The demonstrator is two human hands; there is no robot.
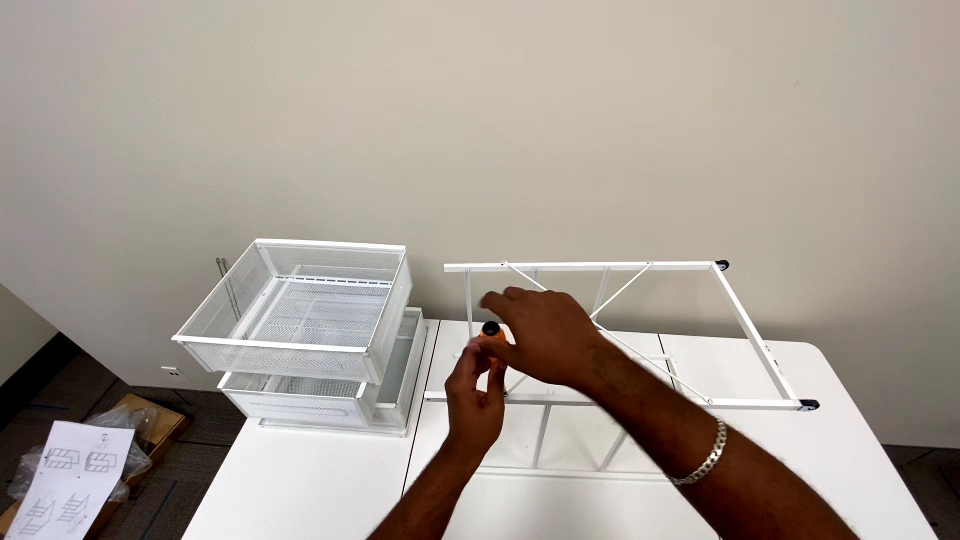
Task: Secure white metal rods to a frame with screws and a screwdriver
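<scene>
Left hand (475, 395): fingers pinched narrow on a small orange-and-black tool (493, 333). Right hand (545, 335): lies over the tool, grip hidden, cannot tell. White wire frame (760, 335): on its side on the white desk (300, 480); likely light, stiff, best held by a rail. Stacked white mesh baskets (300, 330): left, near the wall. Printed instruction sheet (65, 480) and brown carton (150, 420): on the floor, far left.

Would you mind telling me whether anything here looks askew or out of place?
Yes: the upper mesh basket sits crooked on the lower mesh basket, tilted and not nested. The white wire frame lies on its side on the table. A sheet of diagrams and packaging lie on the floor. Nothing looks damaged.
</scene>
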